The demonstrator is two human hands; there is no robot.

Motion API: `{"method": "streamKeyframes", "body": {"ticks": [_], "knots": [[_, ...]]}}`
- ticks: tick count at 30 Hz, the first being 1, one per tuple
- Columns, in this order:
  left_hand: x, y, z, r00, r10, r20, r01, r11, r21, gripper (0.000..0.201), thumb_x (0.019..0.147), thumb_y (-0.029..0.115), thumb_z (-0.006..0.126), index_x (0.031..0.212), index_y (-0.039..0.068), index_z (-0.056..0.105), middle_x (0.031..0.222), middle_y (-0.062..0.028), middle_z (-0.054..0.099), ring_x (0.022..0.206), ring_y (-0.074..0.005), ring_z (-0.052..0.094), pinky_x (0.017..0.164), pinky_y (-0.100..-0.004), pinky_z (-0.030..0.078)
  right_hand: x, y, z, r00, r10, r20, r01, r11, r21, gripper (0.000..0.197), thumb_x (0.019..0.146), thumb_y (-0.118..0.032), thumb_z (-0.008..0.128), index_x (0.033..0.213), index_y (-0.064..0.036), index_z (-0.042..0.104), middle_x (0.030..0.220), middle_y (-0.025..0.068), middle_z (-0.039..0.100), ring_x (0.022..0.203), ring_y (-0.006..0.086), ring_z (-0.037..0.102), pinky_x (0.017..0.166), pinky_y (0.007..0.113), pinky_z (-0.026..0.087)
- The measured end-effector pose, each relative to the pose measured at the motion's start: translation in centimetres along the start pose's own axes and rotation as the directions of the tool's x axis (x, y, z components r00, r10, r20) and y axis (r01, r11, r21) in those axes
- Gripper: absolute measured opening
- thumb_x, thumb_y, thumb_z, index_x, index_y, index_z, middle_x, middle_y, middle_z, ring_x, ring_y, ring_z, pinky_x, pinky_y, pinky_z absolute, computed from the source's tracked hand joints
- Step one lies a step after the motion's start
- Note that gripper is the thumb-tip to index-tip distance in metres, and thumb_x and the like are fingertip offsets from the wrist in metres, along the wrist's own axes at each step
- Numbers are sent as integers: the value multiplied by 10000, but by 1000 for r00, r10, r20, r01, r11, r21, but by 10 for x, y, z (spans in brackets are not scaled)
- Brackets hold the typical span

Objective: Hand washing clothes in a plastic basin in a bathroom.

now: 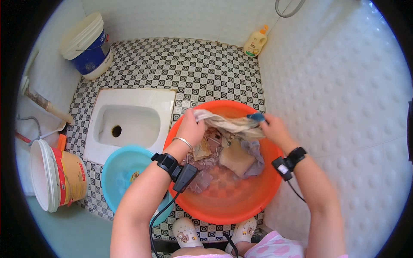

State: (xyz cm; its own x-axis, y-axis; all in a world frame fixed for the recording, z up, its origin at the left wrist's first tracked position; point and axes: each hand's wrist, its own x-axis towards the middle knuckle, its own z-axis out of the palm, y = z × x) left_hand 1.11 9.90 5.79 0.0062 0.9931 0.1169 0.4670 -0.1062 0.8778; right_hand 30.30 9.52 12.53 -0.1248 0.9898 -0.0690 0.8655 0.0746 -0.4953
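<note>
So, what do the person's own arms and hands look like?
No gloves or long sleeves. The left hand has a slim silver-coloured bangle, a black wrist strap with rectangular black box and thin black cable; the right hand has a second black strap, a black box with a white patch, and another black cable.

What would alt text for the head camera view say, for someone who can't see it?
A person's left hand and right hand hold a pale cloth between them over an orange tub of water and other cloths. To the left are a blue basin and a white squat toilet on a patterned tile floor.
</note>
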Motion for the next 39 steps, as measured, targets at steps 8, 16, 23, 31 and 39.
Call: {"method": "streamKeyframes", "body": {"ticks": [8, 16, 23, 31, 39], "knots": [[-36, 13, 26, 721, -433, 541, -149, 666, 731, 726, 802, 444, 606, 1429, 384, 245, 1536, -133, 10, 1364, -478, 58, 939, -658, 319, 10, 32, 131, 978, 141, 154, -113, 978, -174, 750, 807, -455, 589, 1422, -155, 281, 1486, 207, 175, 1288, 512, 227, 1036, 518, 291], [-55, -33, 70, 468, -654, 594, -206, 573, 793, 640, 794, 426, 622, 1383, 351, 383, 1543, -69, -94, 1379, -462, -27, 990, -698, 213, 5, 19, 147, 748, 292, 595, -138, 947, -291, 835, 768, -571, 568, 1459, -300, 185, 1537, 143, 31, 1338, 546, 66, 1050, 600, 232], [-75, -20, 55, 169, -578, 798, -579, 597, 555, 525, 767, 310, 665, 1276, 241, 553, 1549, -67, 70, 1398, -416, 5, 1021, -690, 135, -22, 45, 137, 593, 355, 723, -272, 933, -236, 873, 681, -382, 725, 1397, -144, 285, 1457, 258, 208, 1264, 462, 354, 1014, 493, 355], [-130, 12, 14, 134, -321, 938, -776, 554, 300, 386, 812, 310, 548, 1164, 188, 648, 1470, -70, 322, 1397, -381, 99, 1079, -586, 103, -37, 52, 94, 630, 189, 753, -399, 911, 105, 540, 643, -278, 724, 1096, -34, 561, 957, 176, 640, 883, 280, 623, 777, 351, 484], [-132, 20, 11, -17, -447, 895, -603, 718, 347, 438, 788, 303, 579, 1181, 115, 623, 1426, -101, 374, 1339, -349, 291, 1045, -516, 269, 9, -45, 16, 970, -85, 227, -87, 751, 655, 384, 714, -97, 625, 1084, -48, 537, 917, 47, 591, 834, 127, 555, 730, 277, 466]]}}
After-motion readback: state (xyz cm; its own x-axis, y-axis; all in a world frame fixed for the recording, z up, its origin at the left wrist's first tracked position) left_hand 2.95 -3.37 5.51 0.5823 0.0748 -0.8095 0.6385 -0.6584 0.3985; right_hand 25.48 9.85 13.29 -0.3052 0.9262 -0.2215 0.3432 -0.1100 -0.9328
